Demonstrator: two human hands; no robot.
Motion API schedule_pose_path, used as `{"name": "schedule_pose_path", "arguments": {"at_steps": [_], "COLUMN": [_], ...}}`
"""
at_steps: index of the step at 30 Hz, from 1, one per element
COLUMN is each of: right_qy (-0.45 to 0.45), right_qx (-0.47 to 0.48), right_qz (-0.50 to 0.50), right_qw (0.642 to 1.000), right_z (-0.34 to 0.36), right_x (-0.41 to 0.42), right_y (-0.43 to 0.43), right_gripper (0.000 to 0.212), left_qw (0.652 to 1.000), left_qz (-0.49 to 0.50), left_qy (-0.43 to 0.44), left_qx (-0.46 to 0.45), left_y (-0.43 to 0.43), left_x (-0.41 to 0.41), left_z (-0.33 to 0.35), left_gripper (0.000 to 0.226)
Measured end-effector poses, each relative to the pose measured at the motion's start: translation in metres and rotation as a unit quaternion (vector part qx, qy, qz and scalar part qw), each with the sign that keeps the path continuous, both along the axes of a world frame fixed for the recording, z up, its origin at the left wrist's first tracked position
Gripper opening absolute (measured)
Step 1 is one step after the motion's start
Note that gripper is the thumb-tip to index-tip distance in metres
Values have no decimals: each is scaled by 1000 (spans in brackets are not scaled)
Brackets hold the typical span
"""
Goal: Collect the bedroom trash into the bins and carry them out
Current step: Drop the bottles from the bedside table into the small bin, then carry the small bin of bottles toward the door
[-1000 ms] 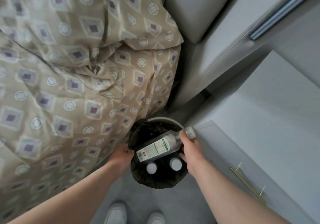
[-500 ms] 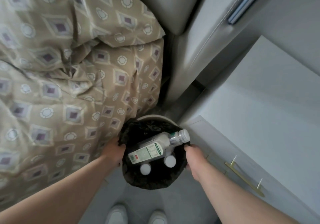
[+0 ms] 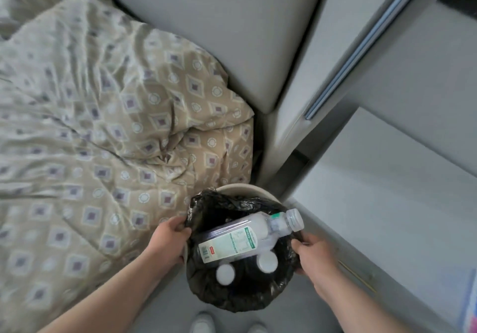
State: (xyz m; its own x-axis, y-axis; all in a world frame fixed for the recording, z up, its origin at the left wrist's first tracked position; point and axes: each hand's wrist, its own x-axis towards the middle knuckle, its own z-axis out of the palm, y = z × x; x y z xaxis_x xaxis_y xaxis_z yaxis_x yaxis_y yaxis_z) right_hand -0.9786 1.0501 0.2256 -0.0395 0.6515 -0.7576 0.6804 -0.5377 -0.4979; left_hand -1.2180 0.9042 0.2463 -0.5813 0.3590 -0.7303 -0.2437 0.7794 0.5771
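Note:
A round cream bin (image 3: 246, 188) lined with a black bag (image 3: 232, 294) is held between the bed and the nightstand. Across its mouth lies a clear plastic bottle (image 3: 247, 237) with a green and white label, cap pointing right. Under it show two white caps (image 3: 225, 274) of other bottles. My left hand (image 3: 169, 239) grips the bin's left rim over the bag. My right hand (image 3: 313, 254) grips the right rim. The bin's lower body is hidden by the bag.
A rumpled beige duvet (image 3: 108, 131) with a diamond pattern covers the bed on the left. A grey padded headboard (image 3: 232, 23) rises behind. A white nightstand (image 3: 402, 203) with a thin brass handle (image 3: 357, 276) stands on the right. My white shoes (image 3: 204, 323) stand on grey floor below.
My right hand let go of the bottle, which now rests across the bin, and took hold of the right rim. The view has tilted up toward the headboard.

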Motion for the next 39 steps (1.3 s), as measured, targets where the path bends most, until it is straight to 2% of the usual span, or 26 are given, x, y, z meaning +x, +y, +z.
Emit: {"name": "schedule_pose_path", "arguments": {"at_steps": [6,17,22,27,31,35,39], "right_qy": [33,101,138,159,167,159,151], "right_qx": [37,128,162,188,216,233,244], "right_qz": [-9,-35,-76,-111,-158,-233,-338], "right_qw": [999,986,974,963,949,931,896], "right_z": [121,351,438,493,526,547,556], "right_x": [-4,8,36,62,78,87,93], "right_y": [-9,5,-6,-26,-46,-71,-107], "right_gripper": [16,17,17,14,21,18,15], "left_qw": [999,987,981,973,961,948,930], "left_qz": [22,35,3,-57,-89,-150,-232], "left_qy": [-14,-11,-8,-10,-23,-43,-66], "left_qx": [34,154,194,224,261,277,278], "left_y": [-10,-4,-5,-8,-4,8,25], "left_x": [-9,15,37,45,48,47,46], "left_z": [109,331,416,477,505,522,530], "left_gripper": [22,23,26,26,25,23,21]}}
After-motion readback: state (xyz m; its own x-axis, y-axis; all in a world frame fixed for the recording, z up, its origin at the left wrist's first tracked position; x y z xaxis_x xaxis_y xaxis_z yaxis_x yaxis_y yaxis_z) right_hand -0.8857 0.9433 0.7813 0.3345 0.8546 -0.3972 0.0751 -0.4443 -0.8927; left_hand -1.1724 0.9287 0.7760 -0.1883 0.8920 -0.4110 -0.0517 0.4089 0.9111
